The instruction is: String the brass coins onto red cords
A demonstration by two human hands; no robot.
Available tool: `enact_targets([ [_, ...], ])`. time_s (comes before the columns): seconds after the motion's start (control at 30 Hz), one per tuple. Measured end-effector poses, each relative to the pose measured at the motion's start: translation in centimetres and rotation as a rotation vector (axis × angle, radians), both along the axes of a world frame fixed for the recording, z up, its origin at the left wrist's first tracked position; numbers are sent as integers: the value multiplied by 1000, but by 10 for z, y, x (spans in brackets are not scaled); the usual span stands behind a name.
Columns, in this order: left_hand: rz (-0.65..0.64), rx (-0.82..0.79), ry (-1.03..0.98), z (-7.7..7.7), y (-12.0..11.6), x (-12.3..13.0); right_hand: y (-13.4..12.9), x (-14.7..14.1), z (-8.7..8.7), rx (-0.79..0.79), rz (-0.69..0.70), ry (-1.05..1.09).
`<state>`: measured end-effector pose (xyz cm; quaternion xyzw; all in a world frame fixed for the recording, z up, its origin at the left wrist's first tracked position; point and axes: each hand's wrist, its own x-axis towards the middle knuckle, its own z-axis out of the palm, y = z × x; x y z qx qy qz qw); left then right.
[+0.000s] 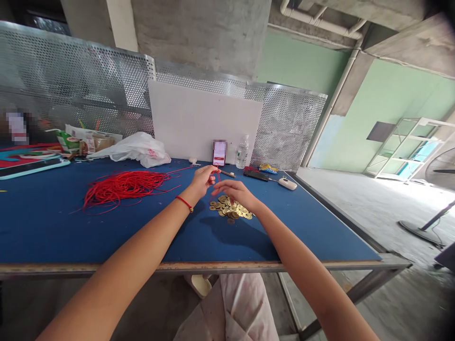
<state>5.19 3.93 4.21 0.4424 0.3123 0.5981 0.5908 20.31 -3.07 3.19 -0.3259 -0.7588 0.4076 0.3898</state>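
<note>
My left hand [204, 181] pinches red cord [216, 165]; whether my right hand [235, 189] does, I cannot tell; its brush could scatter the coins [231, 209].

A thin red cord bracelet [183, 202] is worn on the left wrist, with a small gold-toned bead [191, 209] attached. Both forearms are left uncovered by sleeves. Pale, loose-looking trousers [245, 303] are worn, creased, with faint pinkish and greyish tones seen.

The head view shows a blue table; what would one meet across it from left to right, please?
Teal-edged flat object, red cords, upright phone, clear bottle, blue-and-yellow packet, white oval device.
</note>
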Motion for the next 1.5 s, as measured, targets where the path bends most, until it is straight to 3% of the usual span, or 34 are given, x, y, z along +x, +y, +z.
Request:
enact_targets([
  [0.1,89,-80,-31,3,4,-5,-3,1,6,26,-50,179],
  [0.3,177,-128,11,-3,11,-9,7,4,6,99,-330,304],
  [0.4,240,10,166,-10,15,-8,13,5,2,89,-330,275],
  [0.6,405,452,554,-16,17,-8,19,2,-9,25,-377,166],
  [0.73,351,532,602,-16,11,-3,21,2,-11,102,-446,149],
  [1.0,235,331,445,-17,8,1,16,5,-5,263,-560,178],
  [1.27,86,212,437,-15,4,0,13,4,-4,311,-513,111],
  [1.5,69,186,429,-14,2,2,15,4,-7,330,-496,66],
])
